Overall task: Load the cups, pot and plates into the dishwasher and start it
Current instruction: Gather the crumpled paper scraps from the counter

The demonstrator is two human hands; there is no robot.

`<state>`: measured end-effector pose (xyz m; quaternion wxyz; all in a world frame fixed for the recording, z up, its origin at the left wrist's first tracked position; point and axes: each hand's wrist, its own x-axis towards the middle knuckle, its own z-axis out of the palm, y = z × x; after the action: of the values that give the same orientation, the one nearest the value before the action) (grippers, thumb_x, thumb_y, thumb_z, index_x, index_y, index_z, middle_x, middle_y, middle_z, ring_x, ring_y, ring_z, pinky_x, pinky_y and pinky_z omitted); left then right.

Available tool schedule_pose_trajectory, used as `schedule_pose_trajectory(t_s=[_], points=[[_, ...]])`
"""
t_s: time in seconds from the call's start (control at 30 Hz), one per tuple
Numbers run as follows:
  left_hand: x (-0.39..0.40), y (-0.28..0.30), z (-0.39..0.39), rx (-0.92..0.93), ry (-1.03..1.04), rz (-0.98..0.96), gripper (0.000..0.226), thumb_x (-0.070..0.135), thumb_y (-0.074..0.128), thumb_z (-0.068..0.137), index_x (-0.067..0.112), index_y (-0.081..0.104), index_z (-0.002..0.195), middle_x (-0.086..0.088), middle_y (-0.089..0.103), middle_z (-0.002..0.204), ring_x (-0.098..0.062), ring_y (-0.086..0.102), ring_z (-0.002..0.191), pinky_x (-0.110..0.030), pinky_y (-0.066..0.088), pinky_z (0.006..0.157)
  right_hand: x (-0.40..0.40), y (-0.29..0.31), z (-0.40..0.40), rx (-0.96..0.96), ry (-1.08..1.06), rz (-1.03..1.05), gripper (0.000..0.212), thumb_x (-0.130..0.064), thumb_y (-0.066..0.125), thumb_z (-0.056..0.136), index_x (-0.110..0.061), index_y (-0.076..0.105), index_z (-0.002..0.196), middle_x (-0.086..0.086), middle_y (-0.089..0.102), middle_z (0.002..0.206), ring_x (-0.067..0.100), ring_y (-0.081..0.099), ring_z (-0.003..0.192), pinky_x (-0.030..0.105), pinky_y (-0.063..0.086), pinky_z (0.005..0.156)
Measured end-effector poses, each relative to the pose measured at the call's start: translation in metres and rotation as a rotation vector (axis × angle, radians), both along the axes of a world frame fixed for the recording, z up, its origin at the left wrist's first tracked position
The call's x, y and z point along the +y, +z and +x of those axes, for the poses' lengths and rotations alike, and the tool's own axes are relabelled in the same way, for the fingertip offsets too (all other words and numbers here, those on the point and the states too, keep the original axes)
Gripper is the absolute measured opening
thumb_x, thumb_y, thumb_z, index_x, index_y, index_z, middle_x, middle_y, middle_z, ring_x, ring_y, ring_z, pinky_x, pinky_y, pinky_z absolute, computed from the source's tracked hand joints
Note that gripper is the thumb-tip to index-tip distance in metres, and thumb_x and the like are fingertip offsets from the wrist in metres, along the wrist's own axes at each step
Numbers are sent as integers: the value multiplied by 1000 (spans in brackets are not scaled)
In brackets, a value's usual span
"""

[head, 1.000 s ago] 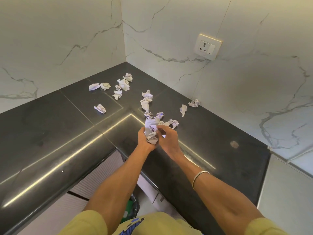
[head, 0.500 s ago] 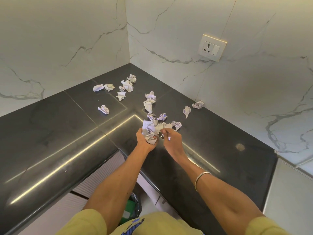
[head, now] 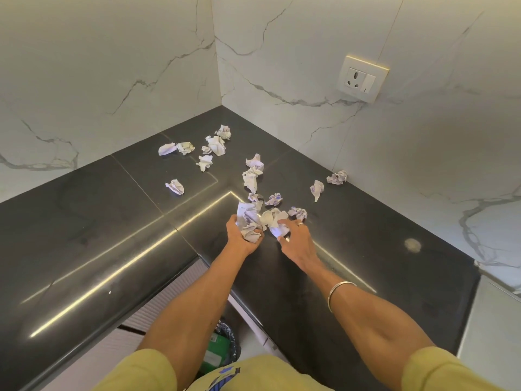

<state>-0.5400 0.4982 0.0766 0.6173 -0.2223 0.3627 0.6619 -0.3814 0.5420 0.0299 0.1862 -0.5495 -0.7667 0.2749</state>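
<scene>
No cups, pot, plates or dishwasher are in view. Several crumpled white paper scraps lie scattered on the black L-shaped countertop [head: 84, 235] in the corner. My left hand [head: 239, 235] grips a bunch of crumpled paper [head: 247, 220] just above the counter. Right beside it, my right hand [head: 296, 239] curls its fingers round another crumpled paper [head: 277, 222] on the counter. A metal bangle sits on my right wrist.
Loose paper balls lie further back, such as one at the left [head: 175, 187] and one by the right wall [head: 337, 177]. Marble walls close the corner, with a wall socket [head: 363, 79]. Below the counter edge stands a bin [head: 222, 348] with a dark liner.
My right hand has moved from the bunch in my left hand to a paper lying just to the right and closed on it. The left hand keeps its bunch.
</scene>
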Motion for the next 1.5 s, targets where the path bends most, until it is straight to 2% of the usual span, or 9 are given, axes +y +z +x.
schedule_pose_trajectory(t_s=[0.23,0.37,0.63,0.8,0.93,1.1,1.23,1.37,1.5], points=[[7,-1,12,-10,-34,-6,34,41,48,93,10,62,90,-5,57,73,-16,56,48,-20,46,44,8,8,2,81,-79,-40,19,-7,70,79,-23,67,90,0,59,89,18,58,78,23,41,62],[5,-5,17,-33,-47,-33,32,40,52,91,11,60,100,-6,58,76,-17,56,52,-21,47,42,5,11,4,204,-170,10,28,2,66,77,-26,66,75,-5,66,84,14,66,80,20,49,66],[5,-9,22,17,-63,2,27,35,50,90,12,64,92,-4,60,77,-17,59,63,-25,50,52,-8,35,-4,425,-46,73,32,-7,76,80,-26,65,104,-11,70,92,2,67,84,19,56,74],[6,-7,27,27,-78,22,30,36,45,91,12,64,92,-6,62,78,-20,61,64,-27,52,56,-13,39,-15,454,90,180,28,-3,75,81,-17,73,105,-3,73,99,5,69,83,23,57,78],[1,-4,26,106,-218,52,25,34,49,87,14,62,79,-3,59,64,-18,61,53,-23,53,51,-16,35,-20,414,123,115,23,-4,73,82,-18,77,101,-3,74,100,2,67,85,14,50,77],[-6,-8,25,146,-259,53,33,45,50,87,17,67,86,-4,65,74,-20,67,68,-30,55,64,-13,34,-24,329,137,-41,23,-21,71,82,-30,78,103,-13,75,101,-1,67,88,15,52,80],[-11,-10,20,121,-259,93,36,48,52,87,15,67,85,-4,63,74,-19,65,62,-27,54,57,-10,42,-26,289,191,-119,21,-21,73,84,-27,78,103,-10,76,97,-1,68,84,7,48,75],[-9,-11,19,124,-232,93,34,47,52,87,16,66,82,-1,63,67,-17,63,55,-25,54,51,-7,33,-27,247,213,-131,23,-33,77,79,-35,77,102,-18,75,98,-4,68,88,22,56,86],[-6,-8,19,83,-146,55,32,41,51,89,14,66,79,-4,65,62,-20,66,51,-27,55,46,-12,33,-26,249,163,-26,21,-44,76,77,-35,79,95,-18,74,91,-1,67,81,23,57,74]])
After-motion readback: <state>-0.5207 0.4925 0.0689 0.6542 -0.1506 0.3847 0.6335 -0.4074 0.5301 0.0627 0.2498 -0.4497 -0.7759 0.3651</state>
